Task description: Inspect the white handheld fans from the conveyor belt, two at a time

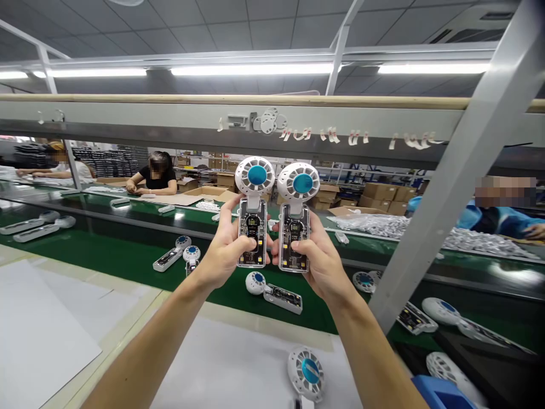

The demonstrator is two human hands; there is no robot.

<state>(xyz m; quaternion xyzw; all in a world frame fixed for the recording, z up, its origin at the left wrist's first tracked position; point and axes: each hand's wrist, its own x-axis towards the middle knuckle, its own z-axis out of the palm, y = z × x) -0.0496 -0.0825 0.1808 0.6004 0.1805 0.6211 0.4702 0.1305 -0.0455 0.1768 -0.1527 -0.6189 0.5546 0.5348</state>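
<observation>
My left hand [227,244] is closed around the clear-fronted body of a handheld fan [254,213], its thumb pressed on the front. My right hand [321,253] grips a matching handheld fan [294,216], thumb also on its front. Both fans stand upright side by side, with round white heads and blue centre discs, raised in front of my eyes. Dark circuit boards show through the clear bodies. Below them another fan [281,296] lies on the green conveyor belt [230,295]. Nearer to me, one more fan [306,372] rests on the white work surface [238,363], partly cut off by the frame.
More fans [170,255] lie along the belt at left and right. A slanted metal post [447,170] stands at right, and a shelf beam [170,119] crosses above. Across the belt sit co-workers [157,173], cardboard boxes [378,196] and a heap of white parts [383,224].
</observation>
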